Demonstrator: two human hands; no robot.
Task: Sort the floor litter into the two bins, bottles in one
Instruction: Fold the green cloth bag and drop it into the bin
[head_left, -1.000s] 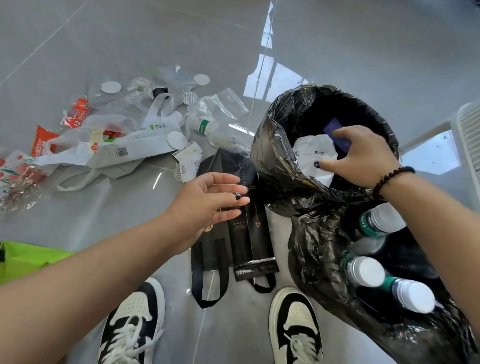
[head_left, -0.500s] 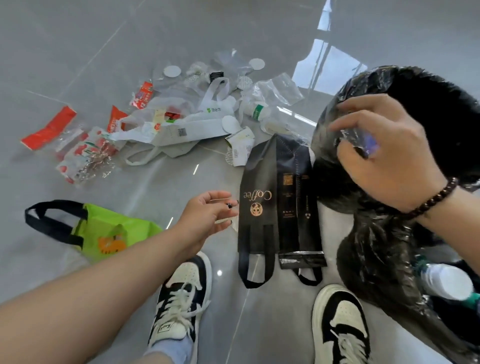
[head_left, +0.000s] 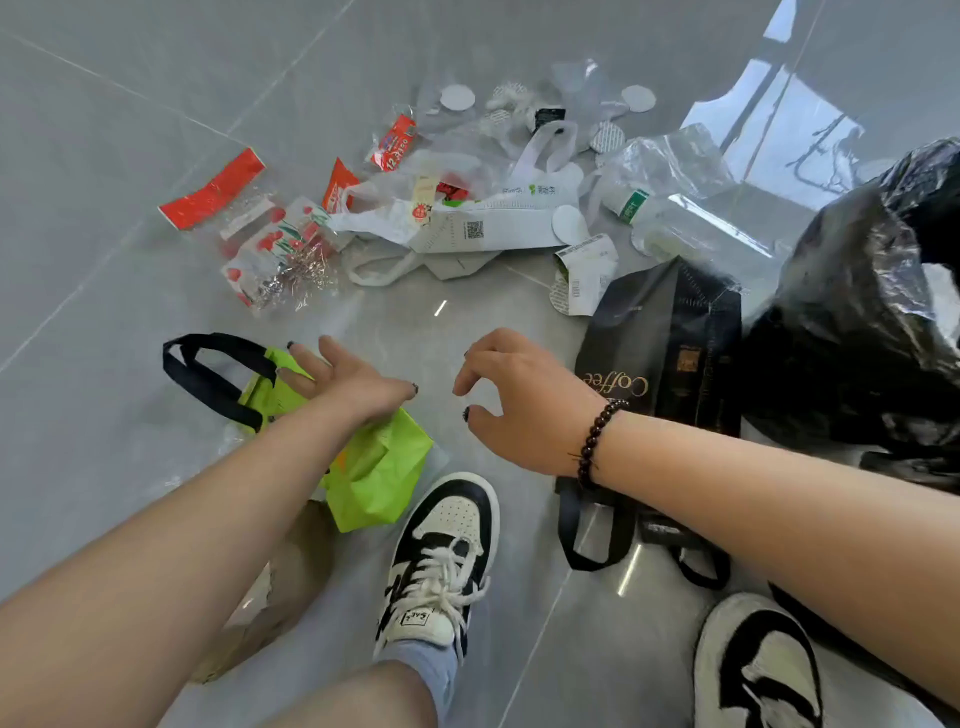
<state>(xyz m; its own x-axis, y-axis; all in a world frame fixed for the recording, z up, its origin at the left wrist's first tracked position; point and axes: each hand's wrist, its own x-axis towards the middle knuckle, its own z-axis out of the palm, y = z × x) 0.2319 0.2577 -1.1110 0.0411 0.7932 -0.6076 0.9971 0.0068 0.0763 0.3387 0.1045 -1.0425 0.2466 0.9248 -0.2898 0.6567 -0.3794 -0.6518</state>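
Observation:
My left hand (head_left: 343, 379) lies with straight fingers on a lime-green bag (head_left: 374, 473) with black handles, low on the floor at the left. My right hand (head_left: 519, 400) hovers empty beside it, fingers loosely curled, a dark bead bracelet on the wrist. A flat black coffee bag (head_left: 670, 343) lies on the floor to the right. Behind it, a clear plastic bottle (head_left: 675, 223) with a green label lies among the litter. A bin lined with black plastic (head_left: 852, 332) stands at the right edge.
Wrappers in red and clear plastic (head_left: 270, 244), a white bag (head_left: 488, 228), paper slips and round white discs (head_left: 457, 97) are scattered across the grey tile floor. My two black-and-white sneakers (head_left: 441, 561) stand near the bottom.
My right hand left the black bin liner and moved left, down toward the floor. My left hand reached down onto the green bag. The view swung left, so the bins slid to the right edge.

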